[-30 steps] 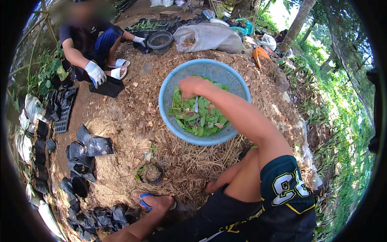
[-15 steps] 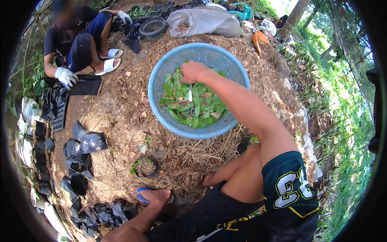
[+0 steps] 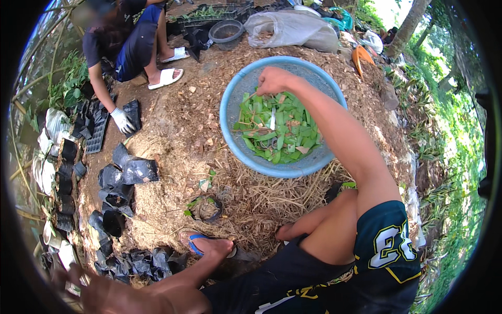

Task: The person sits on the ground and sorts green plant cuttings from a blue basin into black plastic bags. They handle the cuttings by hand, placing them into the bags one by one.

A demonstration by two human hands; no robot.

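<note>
My right hand (image 3: 274, 81) reaches over a wide blue basin (image 3: 230, 132), its fingers pinched together near a thin stem-like piece; what they hold is hard to make out. Cut green leaves (image 3: 285, 133) fill the basin, mixed with brown bits. Among them lies a slim, shiny metal thing (image 3: 272, 119) whose kind I cannot tell. My left hand (image 3: 91, 288) is at the lower left, smeared by motion, close to black plastic planting bags (image 3: 141, 264). A small planted bag (image 3: 205, 208) with a few green leaves stands on the ground between my feet and the basin.
A person at the upper left has a white-gloved hand (image 3: 123, 120) by a black plastic piece and a seedling tray (image 3: 97, 136). More black bags (image 3: 138, 170) lie left. Behind the basin are a dark bucket (image 3: 226, 34) and a whitish sack (image 3: 290, 30). Straw (image 3: 261, 196) covers the ground.
My left hand has come into view at the lower left. My right hand stays over the basin's far part. The view has shifted left, and the other person's gloved hand has moved lower.
</note>
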